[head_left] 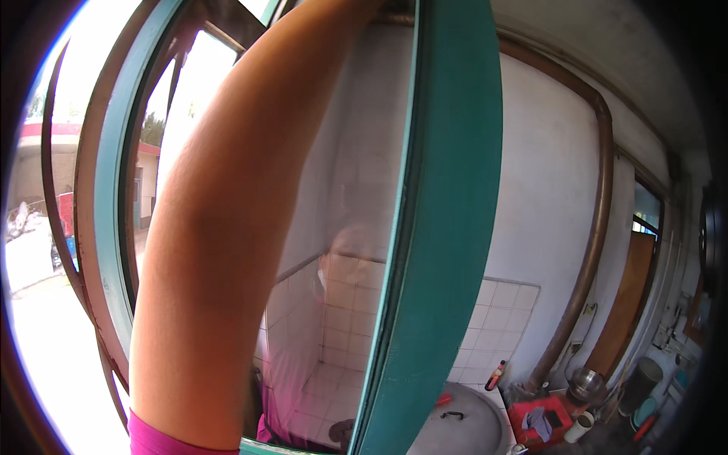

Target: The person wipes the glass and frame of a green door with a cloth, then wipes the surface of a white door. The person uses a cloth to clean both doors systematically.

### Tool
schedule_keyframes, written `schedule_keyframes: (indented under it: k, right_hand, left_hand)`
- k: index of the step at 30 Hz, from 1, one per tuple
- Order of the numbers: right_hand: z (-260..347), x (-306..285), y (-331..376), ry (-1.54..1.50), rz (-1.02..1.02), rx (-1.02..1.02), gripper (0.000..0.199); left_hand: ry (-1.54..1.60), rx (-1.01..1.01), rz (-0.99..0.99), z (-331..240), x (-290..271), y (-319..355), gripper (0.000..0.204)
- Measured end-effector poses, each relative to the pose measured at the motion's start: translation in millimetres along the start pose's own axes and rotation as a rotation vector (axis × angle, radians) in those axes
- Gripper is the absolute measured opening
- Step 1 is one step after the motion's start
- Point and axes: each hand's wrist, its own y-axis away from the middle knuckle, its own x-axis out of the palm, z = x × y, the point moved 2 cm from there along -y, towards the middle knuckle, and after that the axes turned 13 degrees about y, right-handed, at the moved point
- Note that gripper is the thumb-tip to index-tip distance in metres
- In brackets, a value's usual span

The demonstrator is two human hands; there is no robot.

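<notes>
A bare forearm of mine with a magenta sleeve rises from the lower left and runs out past the top edge, so its hand is out of view. It looks like my left arm. Just right of it stands a green window sash, swung inward, with a glass pane that carries a faint reflection. What the raised hand touches is hidden above the picture. No part of my right hand shows.
At left is the light-blue window frame, bright outdoors beyond. Below right are a grey round lid, a sauce bottle, a red crate, a metal bowl and a white cup. A brown pipe follows the wall.
</notes>
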Motion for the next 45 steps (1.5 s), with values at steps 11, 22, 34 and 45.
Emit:
schedule_keyframes:
  k: [11,22,34,45]
  right_hand:
    - [66,13,-16,0.208,0.025,0.045,0.077]
    - [118,18,-15,0.171,-0.001,-0.015,0.091]
    - [105,-2,-19,0.248,-0.002,0.047,0.087]
    - [108,31,-25,0.249,0.084,-0.005,0.081]
  left_hand:
    - [0.24,0.373,0.17,-17,-63,76,0.033]
    - [0.353,0.188,0.604,-132,-256,403,0.038]
    - [0.87,0.234,1.025,-122,-312,398,0.038]
    - [0.12,0.165,0.22,-49,-154,199,0.024]
